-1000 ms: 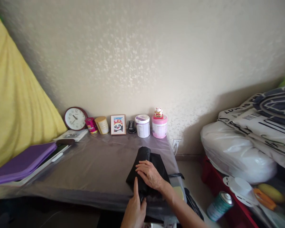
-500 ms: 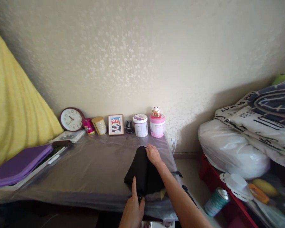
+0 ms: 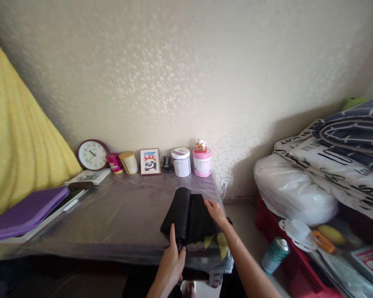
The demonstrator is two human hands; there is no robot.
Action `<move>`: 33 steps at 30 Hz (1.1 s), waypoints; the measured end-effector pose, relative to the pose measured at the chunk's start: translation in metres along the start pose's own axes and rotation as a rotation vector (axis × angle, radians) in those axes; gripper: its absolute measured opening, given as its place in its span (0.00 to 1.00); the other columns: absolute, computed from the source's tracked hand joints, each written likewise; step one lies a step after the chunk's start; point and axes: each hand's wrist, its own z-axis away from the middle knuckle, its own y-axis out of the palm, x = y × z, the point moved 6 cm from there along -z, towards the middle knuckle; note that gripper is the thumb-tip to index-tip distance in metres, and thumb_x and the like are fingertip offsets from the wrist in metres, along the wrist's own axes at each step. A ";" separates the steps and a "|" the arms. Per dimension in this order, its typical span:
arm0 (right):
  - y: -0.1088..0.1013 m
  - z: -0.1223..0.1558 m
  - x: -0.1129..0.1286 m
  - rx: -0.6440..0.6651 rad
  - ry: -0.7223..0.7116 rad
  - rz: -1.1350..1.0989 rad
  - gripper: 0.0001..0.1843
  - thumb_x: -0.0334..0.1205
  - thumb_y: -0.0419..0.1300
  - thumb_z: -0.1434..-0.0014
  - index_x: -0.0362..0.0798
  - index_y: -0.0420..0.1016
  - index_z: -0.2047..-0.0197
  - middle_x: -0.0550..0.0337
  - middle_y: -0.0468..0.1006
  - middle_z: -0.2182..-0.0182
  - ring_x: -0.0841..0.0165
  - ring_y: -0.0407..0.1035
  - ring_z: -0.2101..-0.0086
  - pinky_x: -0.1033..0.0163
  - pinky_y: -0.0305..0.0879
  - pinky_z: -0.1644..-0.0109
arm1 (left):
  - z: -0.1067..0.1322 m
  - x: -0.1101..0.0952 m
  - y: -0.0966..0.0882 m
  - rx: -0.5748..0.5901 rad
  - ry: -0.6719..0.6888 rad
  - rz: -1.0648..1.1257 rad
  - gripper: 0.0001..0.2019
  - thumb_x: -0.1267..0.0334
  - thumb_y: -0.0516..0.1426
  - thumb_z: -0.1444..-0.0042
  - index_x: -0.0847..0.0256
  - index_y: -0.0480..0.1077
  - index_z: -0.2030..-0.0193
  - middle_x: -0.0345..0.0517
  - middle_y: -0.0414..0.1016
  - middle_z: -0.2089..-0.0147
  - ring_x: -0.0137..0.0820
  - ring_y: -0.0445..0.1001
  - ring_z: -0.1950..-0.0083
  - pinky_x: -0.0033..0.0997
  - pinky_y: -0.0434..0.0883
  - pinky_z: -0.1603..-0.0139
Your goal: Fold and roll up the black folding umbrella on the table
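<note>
black umbrella (image 3: 178, 212): long axis toward wall (image 3: 180, 91), handle (image 3: 180, 245) toward wearer; left hand (image 3: 170, 264) grips handle, right hand (image 3: 216, 213) pinches flap (image 3: 200, 217).

Umbrella (image 3: 178, 213) on table (image 3: 118, 211), canisters (image 3: 182, 166) behind, clock (image 3: 93, 155) behind left.

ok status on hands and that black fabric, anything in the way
Left hand closed on dark handle. Right hand pinching right edge of black fabric. Fabric partly spread on table. White jar, pink jar farther back, apart.
</note>
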 end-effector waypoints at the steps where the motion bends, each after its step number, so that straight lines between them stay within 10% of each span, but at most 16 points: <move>1: 0.000 0.004 0.002 -0.001 -0.003 -0.013 0.19 0.46 0.46 0.43 0.48 0.76 0.67 0.58 0.78 0.69 0.63 0.71 0.65 0.64 0.63 0.61 | 0.000 0.000 0.001 0.008 -0.003 0.014 0.33 0.62 0.40 0.40 0.58 0.17 0.37 0.43 0.74 0.69 0.23 0.65 0.87 0.21 0.62 0.83; 18: 0.015 0.043 0.019 -0.044 -0.021 -0.029 0.18 0.43 0.52 0.46 0.45 0.69 0.54 0.53 0.77 0.62 0.61 0.71 0.60 0.61 0.63 0.57 | -0.001 0.001 0.003 0.008 -0.023 0.168 0.34 0.63 0.41 0.40 0.51 0.15 0.38 0.56 0.70 0.53 0.20 0.64 0.89 0.22 0.62 0.89; 33: 0.054 0.031 0.093 0.054 -0.110 0.010 0.19 0.39 0.54 0.45 0.42 0.67 0.50 0.49 0.76 0.59 0.60 0.69 0.56 0.63 0.62 0.57 | -0.008 0.007 0.003 -0.017 -0.026 0.185 0.34 0.64 0.41 0.40 0.56 0.18 0.37 0.52 0.73 0.63 0.25 0.65 0.88 0.25 0.63 0.88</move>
